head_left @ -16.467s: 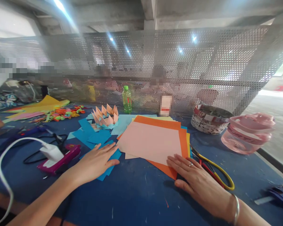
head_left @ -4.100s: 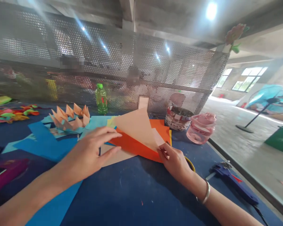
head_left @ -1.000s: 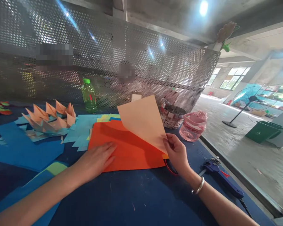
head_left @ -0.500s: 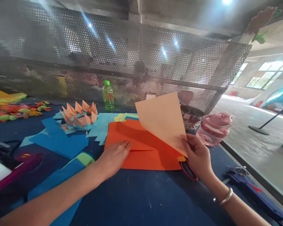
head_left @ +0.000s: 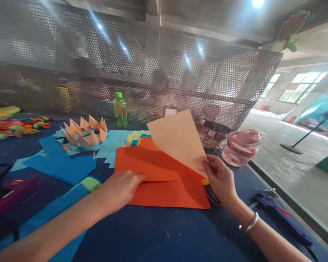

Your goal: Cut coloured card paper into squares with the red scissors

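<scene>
My right hand (head_left: pixel 221 178) pinches the lower right corner of a peach sheet of paper (head_left: pixel 177 138), which stands tilted up above an orange stack. My left hand (head_left: pixel 125 187) is closed at the orange paper (head_left: pixel 158 163), fingers pressed together on it; a dark gap runs from the fingertips along a raised edge of the orange. Part of the thumb is hidden. Under my right hand, the red handle of what looks like scissors (head_left: pixel 214 198) sticks out. Yellow and blue sheets (head_left: pixel 135 136) show behind the orange paper.
Folded peach paper points (head_left: pixel 83 125) form a ring at the back left, near a green bottle (head_left: pixel 120 111). Blue paper cutouts (head_left: pixel 62 162) lie left. To the right are a pink cup (head_left: pixel 242 147), a patterned basket (head_left: pixel 214 134) and a blue glue gun (head_left: pixel 282 214) by the table edge.
The orange paper has slid toward me along with my left hand, its front edge now lower. My right hand still holds the peach sheet. The view has shifted slightly right.
</scene>
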Demonstrator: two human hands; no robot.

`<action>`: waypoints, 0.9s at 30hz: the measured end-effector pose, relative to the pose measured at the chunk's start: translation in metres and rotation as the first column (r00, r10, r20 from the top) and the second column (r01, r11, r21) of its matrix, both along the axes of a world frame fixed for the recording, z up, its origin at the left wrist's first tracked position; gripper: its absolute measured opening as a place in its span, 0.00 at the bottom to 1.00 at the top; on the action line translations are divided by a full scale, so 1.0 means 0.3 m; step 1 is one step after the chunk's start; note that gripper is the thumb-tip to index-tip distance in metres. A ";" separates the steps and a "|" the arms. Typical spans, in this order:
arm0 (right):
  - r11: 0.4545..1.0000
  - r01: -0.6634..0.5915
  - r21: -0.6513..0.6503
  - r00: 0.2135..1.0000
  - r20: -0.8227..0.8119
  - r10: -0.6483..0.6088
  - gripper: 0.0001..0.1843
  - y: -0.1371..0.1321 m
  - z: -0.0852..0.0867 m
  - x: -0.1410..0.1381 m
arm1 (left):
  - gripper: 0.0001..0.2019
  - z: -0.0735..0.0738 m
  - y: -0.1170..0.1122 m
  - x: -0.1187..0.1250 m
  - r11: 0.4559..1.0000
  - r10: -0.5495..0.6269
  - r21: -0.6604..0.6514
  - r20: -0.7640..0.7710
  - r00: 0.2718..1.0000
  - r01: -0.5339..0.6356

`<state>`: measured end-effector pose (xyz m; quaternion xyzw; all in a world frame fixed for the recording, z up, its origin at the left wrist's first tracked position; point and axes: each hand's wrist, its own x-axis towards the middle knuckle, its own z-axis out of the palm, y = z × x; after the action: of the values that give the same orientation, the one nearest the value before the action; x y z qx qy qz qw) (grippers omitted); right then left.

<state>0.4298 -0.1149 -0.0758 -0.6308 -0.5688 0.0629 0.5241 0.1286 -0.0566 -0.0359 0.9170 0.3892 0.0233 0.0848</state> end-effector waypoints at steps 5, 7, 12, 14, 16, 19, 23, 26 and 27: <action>1.000 0.015 0.007 0.995 0.099 -0.015 0.12 -0.010 0.017 -0.021 | 0.28 -0.023 0.014 -0.033 0.998 0.040 -0.047 -0.045 0.998 -0.042; 1.000 0.006 0.002 0.995 0.104 -0.006 0.12 -0.012 0.021 -0.027 | 0.35 -0.032 0.010 -0.050 0.998 0.027 -0.060 -0.031 0.999 -0.028; 1.000 -0.001 0.004 0.996 0.084 0.001 0.12 -0.013 0.025 -0.031 | 0.42 -0.055 -0.016 -0.068 0.992 -0.041 -0.121 -0.003 0.999 0.041; 1.000 -0.006 0.009 0.998 0.067 0.006 0.11 -0.010 0.027 -0.030 | 0.47 -0.072 -0.032 -0.048 0.992 -0.064 -0.108 0.012 0.998 0.064; 1.000 -0.010 0.021 0.999 0.044 0.009 0.11 -0.005 0.031 -0.026 | 0.47 -0.096 -0.050 -0.014 0.996 -0.082 -0.036 0.048 0.996 0.084; 0.999 -0.012 0.048 1.000 0.000 0.012 0.11 0.008 0.036 -0.012 | 0.41 -0.138 -0.073 0.042 0.989 -0.119 0.096 0.098 0.988 0.110; 0.996 -0.010 0.086 0.998 -0.062 0.015 0.13 0.023 0.047 0.019 | 0.32 -0.166 -0.087 0.089 0.979 -0.147 0.148 0.051 0.988 0.138; 0.992 -0.001 0.122 0.994 -0.104 0.014 0.14 0.027 0.068 0.043 | 0.30 -0.139 -0.096 0.109 0.998 -0.066 0.028 0.051 0.997 0.065; 0.991 0.000 0.136 0.993 -0.116 0.016 0.13 0.028 0.076 0.050 | 0.34 -0.121 -0.103 0.120 1.000 -0.016 -0.026 0.057 0.998 0.018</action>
<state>0.4447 -0.1064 -0.0529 -0.5865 -0.5427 0.0632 0.5979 0.1647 -0.0874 -0.0723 0.9180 0.3791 0.0434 0.1080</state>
